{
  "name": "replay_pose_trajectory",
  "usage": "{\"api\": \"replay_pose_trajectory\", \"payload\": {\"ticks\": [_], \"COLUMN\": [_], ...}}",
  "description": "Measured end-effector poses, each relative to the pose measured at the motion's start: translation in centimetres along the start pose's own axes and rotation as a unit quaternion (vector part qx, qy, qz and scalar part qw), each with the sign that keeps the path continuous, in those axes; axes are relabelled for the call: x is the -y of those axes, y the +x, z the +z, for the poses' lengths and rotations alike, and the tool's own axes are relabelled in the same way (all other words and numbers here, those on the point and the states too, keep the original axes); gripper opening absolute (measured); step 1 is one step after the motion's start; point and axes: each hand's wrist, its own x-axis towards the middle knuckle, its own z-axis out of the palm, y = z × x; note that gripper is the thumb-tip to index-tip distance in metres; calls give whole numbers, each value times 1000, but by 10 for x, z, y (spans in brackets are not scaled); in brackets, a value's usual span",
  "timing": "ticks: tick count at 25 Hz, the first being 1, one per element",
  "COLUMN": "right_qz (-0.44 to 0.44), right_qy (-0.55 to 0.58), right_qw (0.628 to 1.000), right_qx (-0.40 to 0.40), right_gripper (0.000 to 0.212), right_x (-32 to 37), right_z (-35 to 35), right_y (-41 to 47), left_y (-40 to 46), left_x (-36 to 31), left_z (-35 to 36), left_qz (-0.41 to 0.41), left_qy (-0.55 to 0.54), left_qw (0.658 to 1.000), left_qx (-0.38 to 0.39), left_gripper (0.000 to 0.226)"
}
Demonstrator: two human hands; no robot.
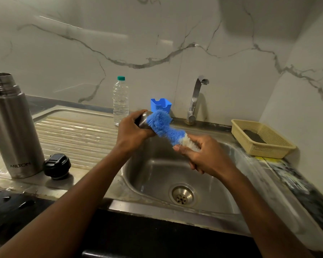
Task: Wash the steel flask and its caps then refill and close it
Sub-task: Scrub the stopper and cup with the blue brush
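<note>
The steel flask (pixel 11 125) stands upright and uncapped on the draining board at the far left. Its black inner cap (pixel 57 166) lies beside it on the board. Over the sink bowl (pixel 157 175), my left hand (pixel 132 130) grips the steel outer cap (pixel 143 121), which is mostly hidden by my fingers. My right hand (pixel 201 155) holds the handle end of a blue and white bottle brush (pixel 164 126). The brush's blue bristles press against the mouth of the steel cap.
A clear plastic water bottle (pixel 120 101) with a green lid stands at the back of the board. A blue holder (pixel 160 105) sits behind the sink beside the closed tap (pixel 195 99). A cream basket (pixel 263 138) with a dark scrubber rests at the right.
</note>
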Motion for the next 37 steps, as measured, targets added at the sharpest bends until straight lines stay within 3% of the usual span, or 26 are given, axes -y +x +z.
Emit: {"api": "replay_pose_trajectory", "payload": {"ticks": [4, 11, 14, 17, 19, 24, 30, 34, 37], "right_qz": [3, -4, -3, 2, 3, 5, 3, -28, -34], "right_qy": [-38, 15, -24, -36, -16, 27, -37, -23, -144], "right_qw": [997, 1000, 999, 997, 998, 1000, 997, 999, 983], "right_qx": [-73, 1, -38, -76, -61, 12, -66, -20, -105], "right_gripper": [20, 26, 22, 23, 23, 25, 22, 22, 40], "right_x": [-8, -4, -8, -11, -11, -10, -11, -6, -15], "right_z": [-2, 1, -2, -2, -2, -1, 2, 12, 10], "right_y": [3, 3, 3, 5, 5, 4, 5, 7, 11], "left_y": [-5, -1, 0, -7, -9, 1, -8, -6, -8], "left_x": [1, 1, 3, 0, 0, 9, 5, 7, 1], "left_z": [6, 1, -2, 6, 10, 0, 12, 6, -10], "left_qz": [-8, -12, -31, -24, -12, -33, -13, -39, -82], "left_qy": [9, -14, -33, -23, -9, -26, 38, 44, 60], "left_qw": [999, 999, 999, 998, 997, 999, 994, 995, 994], "left_qx": [40, 29, 7, 57, 75, 22, 98, 81, 42], "left_gripper": [74, 54, 55, 61, 66, 64, 69, 62, 66]}}
